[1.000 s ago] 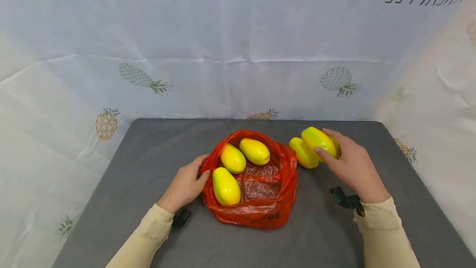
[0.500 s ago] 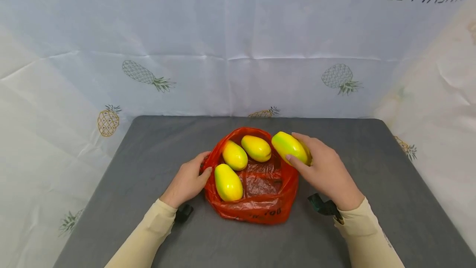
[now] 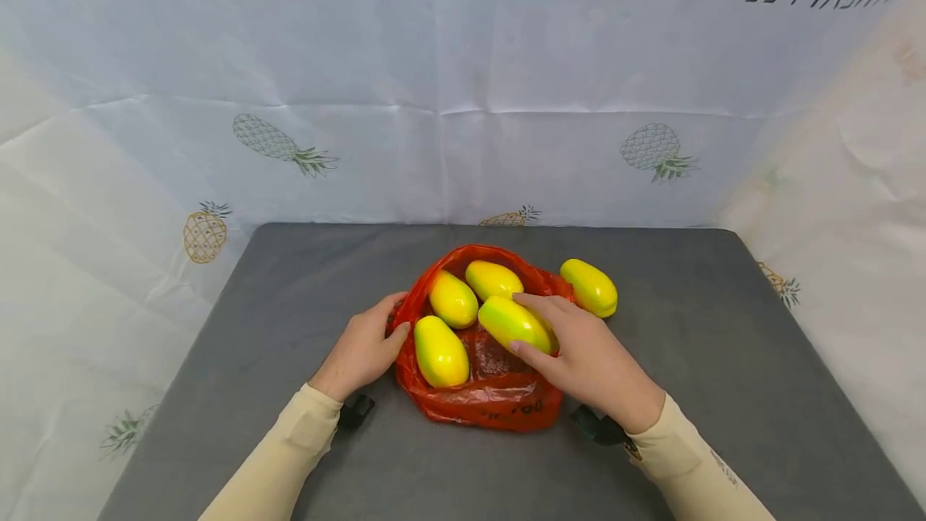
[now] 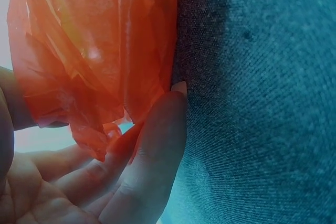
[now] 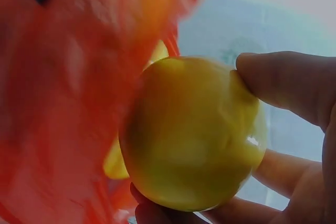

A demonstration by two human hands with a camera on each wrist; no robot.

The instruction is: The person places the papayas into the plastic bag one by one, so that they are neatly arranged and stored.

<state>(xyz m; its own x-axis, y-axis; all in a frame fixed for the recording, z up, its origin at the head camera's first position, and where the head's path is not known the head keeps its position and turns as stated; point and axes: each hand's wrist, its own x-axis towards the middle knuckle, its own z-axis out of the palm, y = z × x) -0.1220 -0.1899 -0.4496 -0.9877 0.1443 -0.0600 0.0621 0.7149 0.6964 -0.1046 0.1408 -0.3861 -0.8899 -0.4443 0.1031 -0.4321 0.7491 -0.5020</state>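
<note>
A red plastic bag (image 3: 499, 406) sits on the table with its mouth spread wide. Three yellow mangoes lie inside: one at the front left (image 3: 441, 352), one behind it (image 3: 452, 300) and one at the back (image 3: 494, 280). My left hand (image 3: 364, 348) holds the bag's left side; the left wrist view shows the red plastic (image 4: 105, 51) among its fingers. Over the bag's mouth, my right hand (image 3: 596, 360) grips a yellow-green mango (image 3: 515, 324) between thumb and fingers. The right wrist view shows this mango (image 5: 194, 135) end-on, close to the red plastic.
Another mango (image 3: 589, 288) lies on the grey table (image 3: 687, 296), just outside the bag's right rim. A white cloth with pineapple prints (image 3: 463, 167) hangs behind the table and along both sides.
My right hand has carried its mango leftward from beside the outside mango to over the bag's mouth. The left hand stays at the bag's left side.
</note>
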